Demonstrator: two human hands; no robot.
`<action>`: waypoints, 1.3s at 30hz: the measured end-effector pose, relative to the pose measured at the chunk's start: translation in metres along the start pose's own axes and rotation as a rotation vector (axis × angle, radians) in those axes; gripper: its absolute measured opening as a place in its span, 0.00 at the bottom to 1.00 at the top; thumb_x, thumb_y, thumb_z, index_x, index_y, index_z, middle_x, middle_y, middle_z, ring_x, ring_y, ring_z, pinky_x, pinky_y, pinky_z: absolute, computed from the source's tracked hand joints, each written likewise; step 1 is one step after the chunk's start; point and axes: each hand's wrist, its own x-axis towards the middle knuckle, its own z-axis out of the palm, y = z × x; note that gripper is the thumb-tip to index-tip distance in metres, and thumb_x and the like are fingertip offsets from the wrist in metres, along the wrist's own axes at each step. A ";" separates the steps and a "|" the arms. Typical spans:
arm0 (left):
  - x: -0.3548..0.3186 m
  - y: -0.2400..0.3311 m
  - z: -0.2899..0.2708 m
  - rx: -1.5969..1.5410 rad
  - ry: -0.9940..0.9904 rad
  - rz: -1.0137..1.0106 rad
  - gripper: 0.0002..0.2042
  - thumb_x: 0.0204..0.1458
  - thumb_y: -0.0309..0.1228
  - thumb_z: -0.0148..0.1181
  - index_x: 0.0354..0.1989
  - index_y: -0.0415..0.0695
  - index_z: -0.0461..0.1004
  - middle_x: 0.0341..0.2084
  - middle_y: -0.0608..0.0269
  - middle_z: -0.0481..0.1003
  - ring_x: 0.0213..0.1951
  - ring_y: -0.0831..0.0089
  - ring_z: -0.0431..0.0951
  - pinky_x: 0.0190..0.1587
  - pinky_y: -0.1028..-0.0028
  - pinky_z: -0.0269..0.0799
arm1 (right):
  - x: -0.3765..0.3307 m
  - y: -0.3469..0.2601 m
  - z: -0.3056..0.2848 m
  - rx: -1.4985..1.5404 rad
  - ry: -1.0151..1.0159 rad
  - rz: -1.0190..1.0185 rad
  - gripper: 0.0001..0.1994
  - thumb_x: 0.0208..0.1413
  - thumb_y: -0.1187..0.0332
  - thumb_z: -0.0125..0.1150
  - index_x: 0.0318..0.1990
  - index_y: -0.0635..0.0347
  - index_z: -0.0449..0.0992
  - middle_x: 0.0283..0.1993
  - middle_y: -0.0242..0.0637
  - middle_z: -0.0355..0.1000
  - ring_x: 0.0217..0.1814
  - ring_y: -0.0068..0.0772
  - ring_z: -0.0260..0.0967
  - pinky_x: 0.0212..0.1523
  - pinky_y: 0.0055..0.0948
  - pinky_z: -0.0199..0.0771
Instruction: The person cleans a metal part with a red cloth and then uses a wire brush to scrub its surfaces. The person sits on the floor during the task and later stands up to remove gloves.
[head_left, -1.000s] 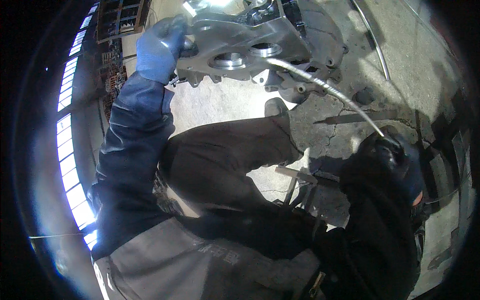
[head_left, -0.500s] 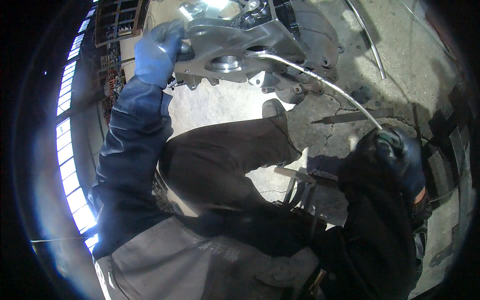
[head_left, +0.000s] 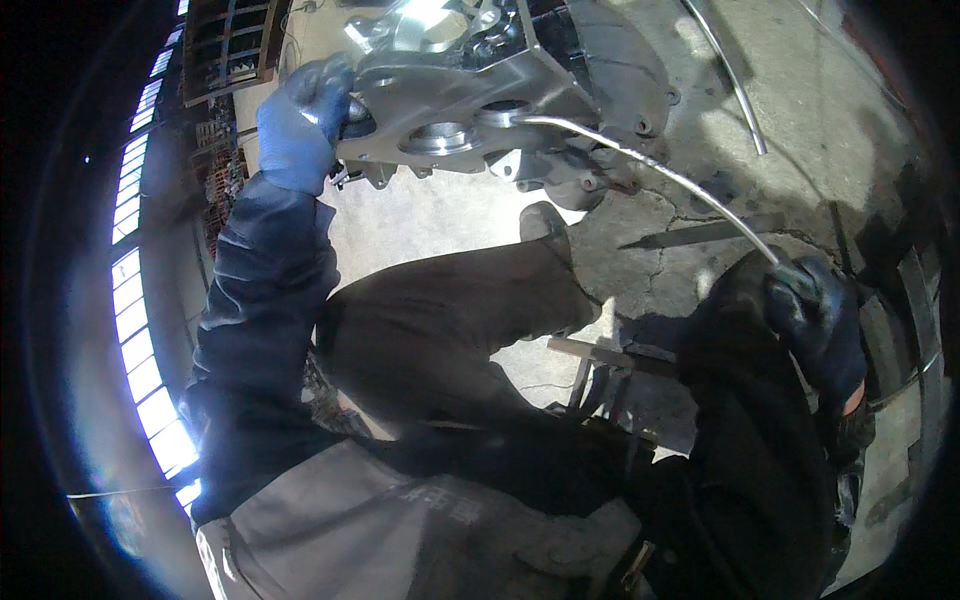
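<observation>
A grey machined metal casting [head_left: 450, 85], with round bored holes along its near face, stands at the top of the view. My left hand [head_left: 308, 115], in a blue glove with a dark palm, is closed round its left edge. In my right hand [head_left: 818, 320], also gloved, is the lower end of a thin curved metal rod [head_left: 660, 172]. The rod runs up and left, its far end at the smaller hole [head_left: 503, 113]. A larger hole with a bright ring [head_left: 440, 138] lies left of it. How deep the rod's tip reaches is hidden.
A second curved rod or pipe [head_left: 735, 85] is at the upper right. A flat dark bar [head_left: 705, 232] lies on the cracked concrete floor. Beside my bent leg [head_left: 430, 320] is a small metal-framed stand [head_left: 605, 355]. A dark rack [head_left: 230, 45] stands at the upper left.
My right hand has moved slightly right and down with the rod. The casting and my left hand appear slightly further left in the view, with the left grip kept.
</observation>
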 end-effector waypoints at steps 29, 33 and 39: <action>-0.090 -0.123 -0.043 -0.457 0.002 -0.100 0.15 0.67 0.37 0.59 0.52 0.37 0.80 0.44 0.63 0.83 0.40 0.72 0.81 0.48 0.68 0.76 | -0.092 -0.301 0.148 -1.206 0.263 -0.112 0.12 0.60 0.55 0.68 0.40 0.54 0.81 0.30 0.46 0.79 0.32 0.55 0.78 0.32 0.45 0.77; -0.105 -0.161 -0.054 -0.393 0.156 0.156 0.23 0.64 0.52 0.60 0.53 0.44 0.80 0.41 0.49 0.83 0.41 0.56 0.83 0.49 0.62 0.77 | -0.101 -0.359 0.196 -1.559 0.264 0.002 0.15 0.61 0.52 0.65 0.42 0.55 0.81 0.29 0.50 0.78 0.32 0.58 0.78 0.34 0.51 0.76; -0.146 -0.161 -0.096 -0.082 0.119 0.348 0.19 0.59 0.42 0.65 0.54 0.46 0.79 0.43 0.46 0.82 0.45 0.49 0.83 0.50 0.54 0.78 | -0.123 -0.403 0.242 -1.511 0.339 -0.012 0.17 0.59 0.53 0.66 0.43 0.58 0.83 0.31 0.52 0.79 0.34 0.59 0.79 0.36 0.49 0.78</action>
